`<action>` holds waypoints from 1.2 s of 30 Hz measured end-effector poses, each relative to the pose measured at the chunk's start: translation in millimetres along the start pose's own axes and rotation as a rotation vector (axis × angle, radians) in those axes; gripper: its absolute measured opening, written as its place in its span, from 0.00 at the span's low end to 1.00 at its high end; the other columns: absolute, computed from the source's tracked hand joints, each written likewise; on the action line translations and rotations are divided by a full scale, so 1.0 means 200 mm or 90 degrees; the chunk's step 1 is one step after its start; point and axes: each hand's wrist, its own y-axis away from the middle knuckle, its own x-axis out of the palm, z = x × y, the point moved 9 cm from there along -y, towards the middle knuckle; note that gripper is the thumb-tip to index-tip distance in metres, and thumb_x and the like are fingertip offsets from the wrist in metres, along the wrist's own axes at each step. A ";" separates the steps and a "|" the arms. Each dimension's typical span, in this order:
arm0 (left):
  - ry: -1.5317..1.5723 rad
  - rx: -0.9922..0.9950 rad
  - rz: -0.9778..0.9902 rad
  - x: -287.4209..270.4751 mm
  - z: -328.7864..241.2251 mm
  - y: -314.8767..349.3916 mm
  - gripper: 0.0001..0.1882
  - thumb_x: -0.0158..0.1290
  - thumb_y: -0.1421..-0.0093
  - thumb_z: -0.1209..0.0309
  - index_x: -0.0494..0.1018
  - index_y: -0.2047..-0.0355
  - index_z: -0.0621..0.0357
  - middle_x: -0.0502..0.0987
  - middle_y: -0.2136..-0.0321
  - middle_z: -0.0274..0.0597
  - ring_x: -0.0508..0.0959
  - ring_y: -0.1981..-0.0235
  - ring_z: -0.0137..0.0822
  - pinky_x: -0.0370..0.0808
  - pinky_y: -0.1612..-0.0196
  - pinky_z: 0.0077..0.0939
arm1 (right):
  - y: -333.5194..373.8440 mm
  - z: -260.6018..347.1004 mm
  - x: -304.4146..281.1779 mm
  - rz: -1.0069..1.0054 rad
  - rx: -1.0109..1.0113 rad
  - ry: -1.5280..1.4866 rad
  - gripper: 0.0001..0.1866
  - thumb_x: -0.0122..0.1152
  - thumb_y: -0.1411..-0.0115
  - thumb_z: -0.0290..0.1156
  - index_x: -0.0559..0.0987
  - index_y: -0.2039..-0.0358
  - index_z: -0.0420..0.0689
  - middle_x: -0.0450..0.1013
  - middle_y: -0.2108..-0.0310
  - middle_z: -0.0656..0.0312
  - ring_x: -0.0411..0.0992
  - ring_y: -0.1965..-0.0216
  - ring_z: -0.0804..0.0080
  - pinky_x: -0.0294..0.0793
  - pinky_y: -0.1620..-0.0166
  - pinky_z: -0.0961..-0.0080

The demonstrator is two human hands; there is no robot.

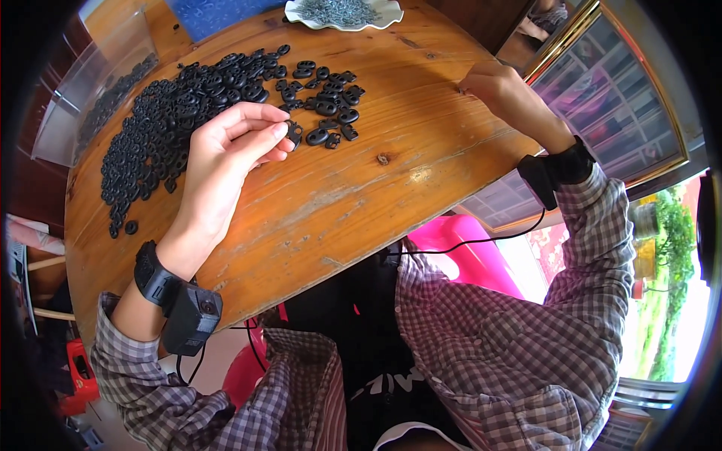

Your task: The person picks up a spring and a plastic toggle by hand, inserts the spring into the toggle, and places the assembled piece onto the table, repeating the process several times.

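While L hand (223, 144) pinches blk piece (295, 134), R hand (496, 86) curled, can't tell if gripping

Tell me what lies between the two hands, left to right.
In the head view, past the black piece held by the left hand, there is a loose cluster of black pieces, then bare wooden tabletop toward the right hand.

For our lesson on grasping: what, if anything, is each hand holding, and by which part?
The left hand holds a small black piece by its left edge; whether the right hand holds anything cannot be told.
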 end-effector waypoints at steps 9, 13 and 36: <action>-0.016 0.048 -0.007 -0.02 -0.03 0.00 0.08 0.50 0.46 0.75 0.71 0.67 0.66 0.73 0.72 0.40 0.74 0.71 0.26 0.71 0.66 0.17 | -0.15 0.06 0.07 0.101 -0.080 0.168 0.05 0.52 0.51 0.23 0.71 0.73 0.36 0.66 0.75 0.54 0.67 0.72 0.57 0.67 0.70 0.67; -0.001 0.033 -0.006 -0.02 -0.01 0.01 0.07 0.50 0.46 0.76 0.71 0.67 0.67 0.73 0.73 0.40 0.74 0.71 0.26 0.72 0.66 0.17 | -0.46 0.05 -0.05 0.019 -0.126 0.071 0.05 0.55 0.51 0.26 0.72 0.76 0.37 0.66 0.80 0.57 0.66 0.78 0.64 0.66 0.75 0.72; 0.115 0.052 -0.149 -0.16 0.00 0.00 0.10 0.47 0.43 0.75 0.70 0.62 0.66 0.72 0.66 0.40 0.73 0.64 0.29 0.70 0.56 0.18 | -0.75 0.46 0.19 -0.160 0.083 -0.803 0.07 0.55 0.47 0.23 0.75 0.67 0.35 0.73 0.73 0.61 0.69 0.76 0.79 0.70 0.70 0.86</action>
